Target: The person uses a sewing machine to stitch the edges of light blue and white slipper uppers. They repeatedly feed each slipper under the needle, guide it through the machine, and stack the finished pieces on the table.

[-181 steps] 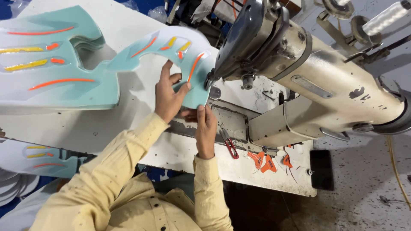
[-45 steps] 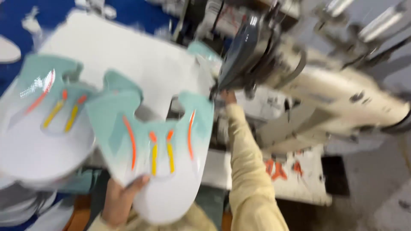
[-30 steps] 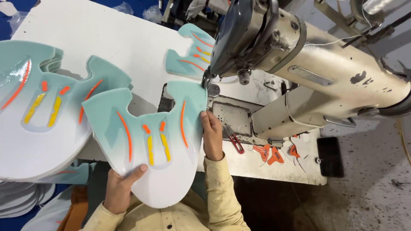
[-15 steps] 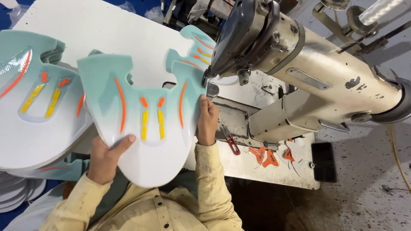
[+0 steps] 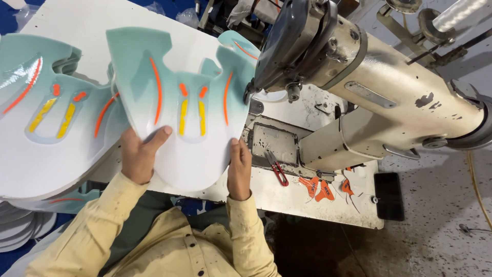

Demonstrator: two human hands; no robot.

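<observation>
The teal-and-white shoe upper panel (image 5: 189, 118) is up off the table, held flat and face-up between both hands, just in front of the sewing machine head (image 5: 297, 46). It carries 2 orange curved stripes, 2 yellow bars and 2 small orange dashes, and its right tab sits close beside the needle area, touching or not I cannot tell.

Left hand (image 5: 139, 156) grips the lower left edge, thumb laid on top of the panel, fingers tucked underneath, wrist bent up from a cream sleeve. Right hand (image 5: 239, 166) clamps the lower right edge, thumb pointing up along the white part, forearm rising nearly straight from the body.

Just left of the held piece lies a stack of matching panels (image 5: 46, 123), partly under its edge. Another teal piece (image 5: 241, 46) peeks out behind it near the machine. The white work table (image 5: 77, 20) runs beneath everything. On the table's near edge, right of the right hand, lie red-handled thread snips (image 5: 277, 172), then a few orange scraps (image 5: 320, 189). The cream machine arm (image 5: 400, 102) stretches away to the right.
</observation>
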